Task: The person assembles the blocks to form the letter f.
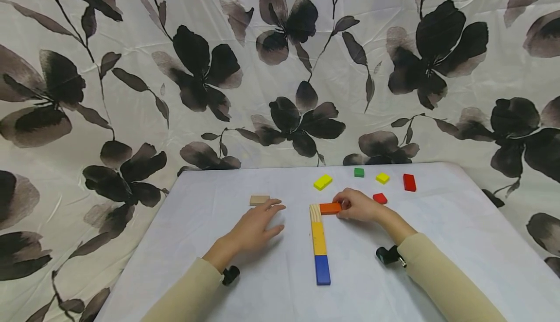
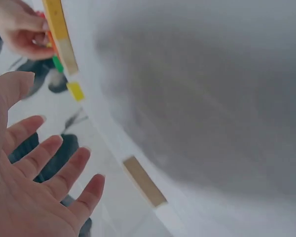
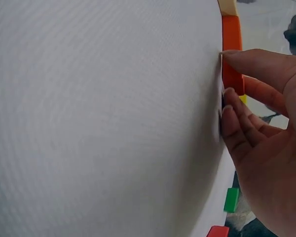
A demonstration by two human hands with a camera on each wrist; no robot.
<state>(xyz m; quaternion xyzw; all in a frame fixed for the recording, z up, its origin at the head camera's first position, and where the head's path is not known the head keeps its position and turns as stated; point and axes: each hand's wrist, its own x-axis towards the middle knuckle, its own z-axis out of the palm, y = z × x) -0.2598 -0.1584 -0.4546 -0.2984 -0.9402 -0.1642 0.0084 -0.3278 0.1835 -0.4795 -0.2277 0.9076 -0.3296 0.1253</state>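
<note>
An orange block (image 1: 330, 208) lies flat with its left end against the top of a column of blocks. That column runs natural wood (image 1: 315, 213) at the top, yellow (image 1: 319, 238) in the middle and blue (image 1: 323, 270) at the near end. My right hand (image 1: 359, 205) pinches the orange block's right end between thumb and fingers, as the right wrist view also shows. Left of the column, my left hand (image 1: 255, 224) hovers over the table with its fingers spread and nothing in them. A beige wooden block (image 1: 259, 200) lies just beyond its fingertips.
Loose blocks lie toward the table's far edge: a yellow one (image 1: 323, 182), a green one (image 1: 358, 172), a smaller yellow one (image 1: 382, 178), a red one (image 1: 409, 183) and a small red one (image 1: 380, 198). Behind the white table (image 1: 280, 293) hangs a flowered cloth (image 1: 245, 83).
</note>
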